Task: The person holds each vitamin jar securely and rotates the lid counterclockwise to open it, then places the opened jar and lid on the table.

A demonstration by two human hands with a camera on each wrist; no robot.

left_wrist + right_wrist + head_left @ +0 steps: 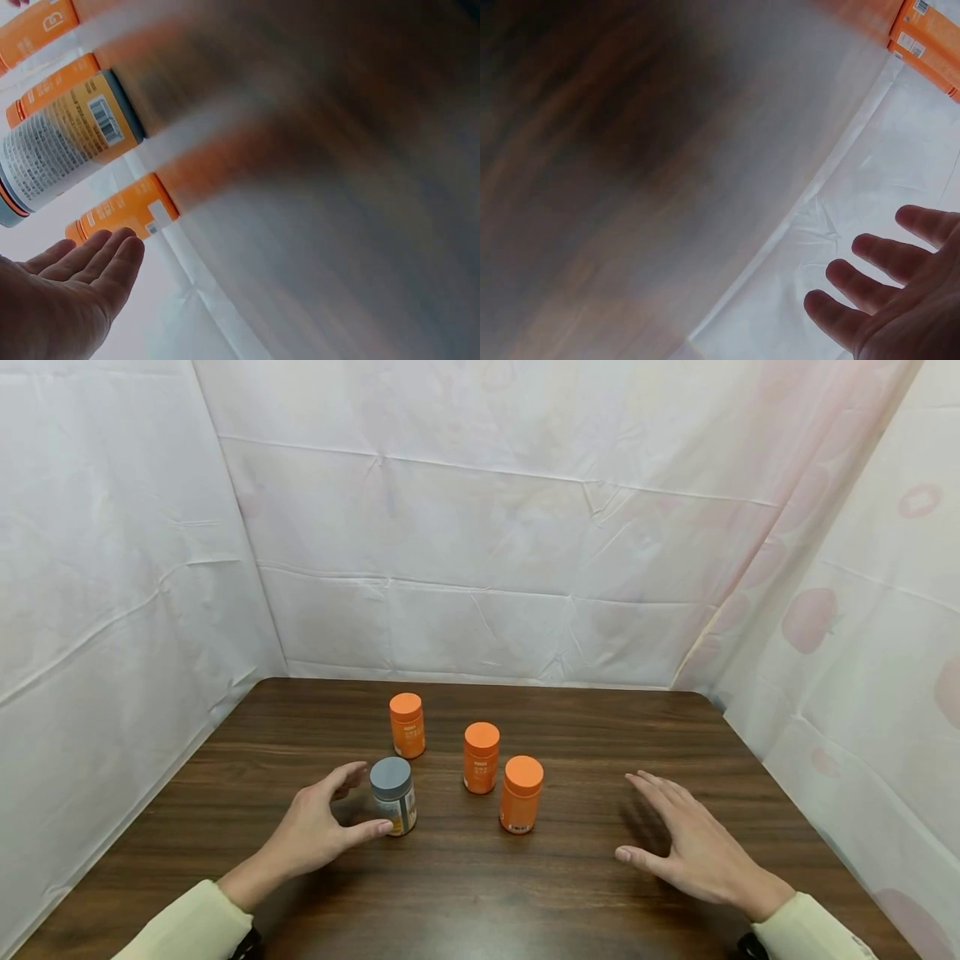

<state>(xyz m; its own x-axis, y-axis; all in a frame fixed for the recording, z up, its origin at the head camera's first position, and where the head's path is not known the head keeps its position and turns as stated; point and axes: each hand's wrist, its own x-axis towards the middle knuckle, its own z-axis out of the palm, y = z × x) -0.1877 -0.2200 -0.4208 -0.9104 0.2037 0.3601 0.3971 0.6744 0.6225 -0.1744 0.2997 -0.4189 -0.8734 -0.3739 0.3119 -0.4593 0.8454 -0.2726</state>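
Observation:
A small bottle with a grey lid (391,778) stands upright on the brown table, its printed label and barcode (106,120) showing in the left wrist view. Around it on the left is my left hand (311,828), thumb and fingers spread apart; the thumb tip overlaps the bottle's lower side in the head view. Three orange bottles stand close by: one at the back (408,727), one in the middle (481,760) and one nearer the front (521,797). Well to their right, my right hand (693,847) hovers over the table with fingers extended, holding nothing.
The dark wood-grain table (480,893) ends at a pale hanging sheet (480,627) behind it. Similar sheets hang along the left (120,610) and right (862,693) sides.

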